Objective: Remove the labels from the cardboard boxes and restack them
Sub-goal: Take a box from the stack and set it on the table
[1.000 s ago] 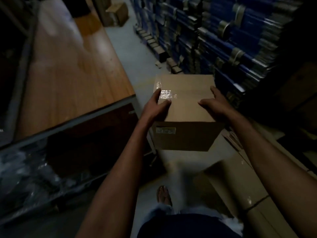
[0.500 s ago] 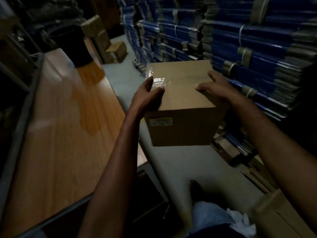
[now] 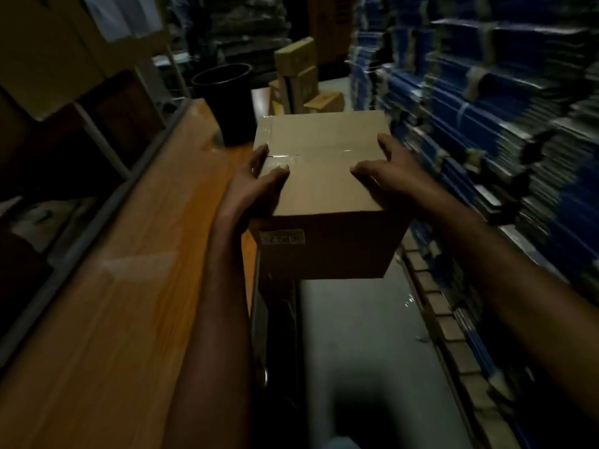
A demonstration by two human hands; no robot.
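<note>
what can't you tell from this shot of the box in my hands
Head view, dim and motion-blurred:
- Print on the label of the cardboard box: too blurred to read.
- Box underside and far face: hidden by the box itself.
- Fingers of the left hand and right hand down the sides: mostly hidden by the box.
- Contents of the black bin: too dark.
</note>
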